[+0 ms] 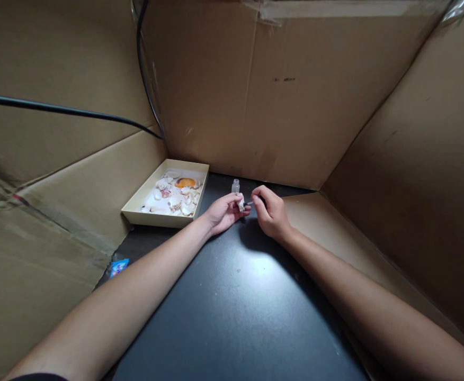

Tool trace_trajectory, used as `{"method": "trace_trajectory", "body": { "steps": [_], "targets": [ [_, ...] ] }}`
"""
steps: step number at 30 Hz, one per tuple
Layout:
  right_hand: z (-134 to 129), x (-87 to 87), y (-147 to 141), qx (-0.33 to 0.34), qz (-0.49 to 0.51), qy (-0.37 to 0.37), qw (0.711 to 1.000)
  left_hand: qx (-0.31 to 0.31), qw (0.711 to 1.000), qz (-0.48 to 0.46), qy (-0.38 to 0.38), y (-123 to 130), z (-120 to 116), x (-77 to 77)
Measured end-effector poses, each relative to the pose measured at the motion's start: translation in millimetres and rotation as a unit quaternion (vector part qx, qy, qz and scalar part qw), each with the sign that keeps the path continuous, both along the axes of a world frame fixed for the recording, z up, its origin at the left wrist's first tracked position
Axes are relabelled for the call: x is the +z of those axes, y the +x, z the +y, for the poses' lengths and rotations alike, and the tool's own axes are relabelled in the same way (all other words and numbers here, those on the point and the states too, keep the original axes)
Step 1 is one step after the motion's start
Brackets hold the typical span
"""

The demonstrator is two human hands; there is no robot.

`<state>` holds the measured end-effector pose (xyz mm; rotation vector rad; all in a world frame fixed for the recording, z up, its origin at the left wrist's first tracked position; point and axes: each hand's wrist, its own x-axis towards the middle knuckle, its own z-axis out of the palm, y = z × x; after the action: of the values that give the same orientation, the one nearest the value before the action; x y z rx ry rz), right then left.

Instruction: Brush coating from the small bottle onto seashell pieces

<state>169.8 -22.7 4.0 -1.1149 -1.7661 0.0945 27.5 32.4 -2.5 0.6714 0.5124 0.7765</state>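
Note:
Near the far end of the dark table, my left hand [224,212] pinches a small whitish, dark-speckled piece [241,202], which looks like a shell. My right hand [270,211] is closed on a thin dark stick-like tool [249,203], its tip at or very near the piece. Just behind my left fingers stands a small clear glass bottle [235,185] with an open-looking neck. Left of my hands, a shallow cream tray [164,219] holds several pale shells [175,201] and one orange shell [185,182].
Cardboard walls [232,95] enclose the dark table [224,307] at the back and sides. A blue packet [119,267] lies at the left edge beside my left forearm. A black cable [65,109] crosses the upper left. Flat cardboard [315,217] lies at the right.

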Motion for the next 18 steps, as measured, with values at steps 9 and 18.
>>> {"method": "trace_trajectory", "body": {
  "steps": [9, 18],
  "targets": [
    [2.6, 0.3, 1.1, -0.03, 0.005, 0.009, 1.0, -0.013, 1.0, -0.003, -0.014, -1.4, 1.2, -0.2],
    [2.0, 0.0, 0.7, 0.001, 0.03, 0.022, 0.999, -0.013, 1.0, -0.001, -0.015, -2.7, 3.1, -2.8]
  ]
}}
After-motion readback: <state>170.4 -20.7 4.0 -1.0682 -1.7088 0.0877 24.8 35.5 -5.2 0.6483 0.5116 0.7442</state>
